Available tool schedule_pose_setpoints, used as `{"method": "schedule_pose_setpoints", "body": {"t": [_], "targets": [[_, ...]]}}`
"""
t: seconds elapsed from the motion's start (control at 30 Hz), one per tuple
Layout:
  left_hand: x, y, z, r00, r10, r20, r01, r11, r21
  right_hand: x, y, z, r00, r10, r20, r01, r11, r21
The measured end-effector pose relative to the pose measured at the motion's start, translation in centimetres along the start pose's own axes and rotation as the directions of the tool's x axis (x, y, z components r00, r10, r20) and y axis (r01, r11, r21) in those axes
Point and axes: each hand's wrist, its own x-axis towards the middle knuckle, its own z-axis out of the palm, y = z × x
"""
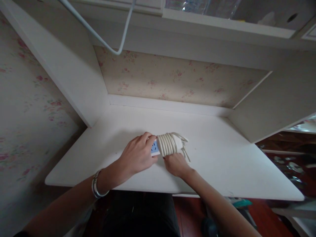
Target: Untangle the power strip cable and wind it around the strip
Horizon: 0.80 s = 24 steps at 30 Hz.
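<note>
A power strip (154, 147) with a blue socket face and white body lies over the white desk, partly covered. Its white cord (168, 144) is wound round it in several tight turns, and loose cord ends stick out at the right. My left hand (139, 151), with a silver bangle on the wrist, is closed round the strip's left end, thumb and fingers on opposite sides. My right hand (177, 164) is closed at the near side of the wound cord, its fingertips against the coils. What lies under the right fingers is hidden.
The white desk top (209, 158) has a low back ledge and side panels. An overhead shelf (222, 24) holds clear plastic items. A bent white metal rod (118, 52) hangs at the upper left. Below the right front edge, a teal item (243, 202) lies near the reddish floor.
</note>
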Motion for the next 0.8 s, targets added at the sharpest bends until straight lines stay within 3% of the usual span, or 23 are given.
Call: {"method": "schedule_pose_setpoints", "body": {"t": [0.07, 0.17, 0.4, 0.6, 0.8], "targets": [[0.9, -0.8, 0.9, 0.998, -0.056, -0.026, 0.057, 0.997, 0.056, -1.1, -1.0, 0.0, 0.999, -0.023, 0.028, 0.024, 0.999, -0.048], [1.8, -1.5, 2.6, 0.996, -0.079, -0.030, 0.083, 0.985, 0.150, -2.1, -1.4, -1.3, 0.996, -0.076, -0.042, 0.072, 0.993, -0.098], [1.7, -0.8, 5.8, 0.997, 0.045, 0.062, -0.055, 0.984, 0.171, -1.4, 0.4, -5.4, 0.957, -0.218, -0.190, 0.177, 0.962, -0.210], [0.5, 0.1, 5.6, 0.957, 0.223, 0.187, -0.247, 0.962, 0.118, 1.3, 2.6, -7.4, 0.950, -0.225, -0.216, 0.159, 0.945, -0.284], [-1.4, 1.6, 3.7, 0.876, 0.435, 0.208, -0.437, 0.899, -0.039, 3.9, 3.5, -7.6, 0.981, -0.070, -0.181, 0.033, 0.979, -0.199]]}}
